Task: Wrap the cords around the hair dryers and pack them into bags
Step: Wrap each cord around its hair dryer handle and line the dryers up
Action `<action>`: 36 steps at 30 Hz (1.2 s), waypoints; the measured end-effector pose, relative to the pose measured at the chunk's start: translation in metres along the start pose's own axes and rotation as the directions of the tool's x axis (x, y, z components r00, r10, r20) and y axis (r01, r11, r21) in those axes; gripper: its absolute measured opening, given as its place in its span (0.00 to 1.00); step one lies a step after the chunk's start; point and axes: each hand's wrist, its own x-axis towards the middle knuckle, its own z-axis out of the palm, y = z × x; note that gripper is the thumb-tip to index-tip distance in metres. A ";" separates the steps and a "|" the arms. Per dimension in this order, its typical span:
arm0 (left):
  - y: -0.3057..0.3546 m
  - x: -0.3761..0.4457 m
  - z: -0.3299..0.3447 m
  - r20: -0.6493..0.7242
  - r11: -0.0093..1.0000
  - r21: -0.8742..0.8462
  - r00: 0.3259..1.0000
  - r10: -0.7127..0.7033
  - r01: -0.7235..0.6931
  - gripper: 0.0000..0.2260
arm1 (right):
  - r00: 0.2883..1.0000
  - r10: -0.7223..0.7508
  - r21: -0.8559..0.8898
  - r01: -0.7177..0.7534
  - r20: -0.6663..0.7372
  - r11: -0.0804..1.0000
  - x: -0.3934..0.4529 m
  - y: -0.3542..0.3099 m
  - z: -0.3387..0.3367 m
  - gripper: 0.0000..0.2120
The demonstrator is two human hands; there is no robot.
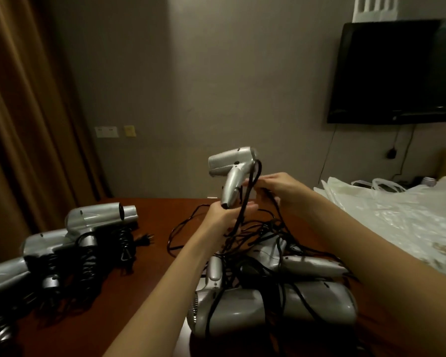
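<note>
The left hand (223,215) is curling its fingers (245,208) round the bottom of the handle of a silver hair dryer (231,171), holding it upright above the table (155,256) with the nozzle pointing left. The right hand (276,186) is pinching the dryer's black cord (250,191) just beside the handle, its fingers bent round the strand. The cord is running from the top rear of the dryer down past the handle and trailing into a tangle of black cords (245,235) on the table below. In that tangle, several more silver dryers (273,307) are lying on their sides, close under the forearms. Well apart on the left, a row of wrapped dryers (88,228) is sitting with cords coiled around the handles. To the right, clear plastic bags (397,215) are lying in a heap. Behind, a dark television (397,73) is hanging on the wall, and brown curtains (23,112) are hanging at far left.
</note>
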 end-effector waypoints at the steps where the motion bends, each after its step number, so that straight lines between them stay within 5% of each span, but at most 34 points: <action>1: 0.003 0.000 0.008 0.007 0.998 -0.070 1.000 -0.008 0.008 0.13 | 0.999 0.028 0.117 -0.024 -0.027 0.993 0.001 -0.003 0.003 0.12; 4: 0.004 -0.003 0.029 0.015 0.989 -0.139 0.999 -0.046 0.047 0.10 | 0.997 0.028 0.274 -0.006 -0.073 0.962 0.002 -0.010 0.015 0.08; 8: -0.001 -0.008 0.034 0.075 0.971 -0.208 0.992 -0.103 0.117 0.03 | 0.993 -0.117 0.181 0.119 -0.022 0.976 -0.007 -0.010 0.015 0.11; 11: -0.001 -0.009 0.019 0.016 0.984 -0.144 0.994 -0.107 0.108 0.05 | 0.995 -0.073 0.235 0.056 0.064 0.970 -0.018 0.012 -0.004 0.12; 14: 0.006 -0.012 0.000 -0.036 0.988 -0.136 0.996 -0.077 0.072 0.03 | 0.971 -0.031 -0.116 0.060 0.238 0.991 -0.033 0.045 -0.026 0.18; 17: 0.021 -0.019 -0.017 -0.055 0.985 -0.164 0.997 -0.054 0.044 0.07 | 0.904 0.164 -0.561 0.096 0.394 0.822 -0.049 0.066 -0.021 0.12; 20: 0.025 -0.026 -0.039 -0.146 0.997 -0.082 0.989 -0.023 0.011 0.08 | 0.933 0.139 -0.686 0.138 0.332 0.715 -0.051 0.071 -0.021 0.06; 23: 0.020 -0.031 -0.057 -0.205 1.000 -0.003 0.979 0.010 -0.011 0.11 | 0.981 0.041 -0.710 0.108 0.189 0.695 -0.046 0.065 -0.021 0.08; 26: 0.013 -0.035 -0.063 -0.204 0.999 0.034 0.979 -0.001 0.008 0.12 | 0.998 -0.036 -0.839 0.069 0.059 0.539 -0.031 0.062 -0.013 0.13; 29: 0.006 -0.042 -0.070 -0.185 0.996 0.077 0.982 -0.034 0.049 0.11 | 0.997 0.063 -0.831 -0.008 0.033 0.557 -0.015 0.065 -0.007 0.17; 33: 0.005 -0.049 -0.079 -0.203 0.971 0.216 0.978 -0.057 0.101 0.15 | 0.988 0.146 -0.838 -0.120 -0.049 0.533 -0.003 0.071 -0.016 0.10; 36: 0.006 -0.047 -0.076 -0.202 0.972 0.211 0.978 -0.058 0.101 0.11 | 0.979 0.197 -0.858 -0.150 -0.058 0.492 -0.004 0.073 -0.018 0.19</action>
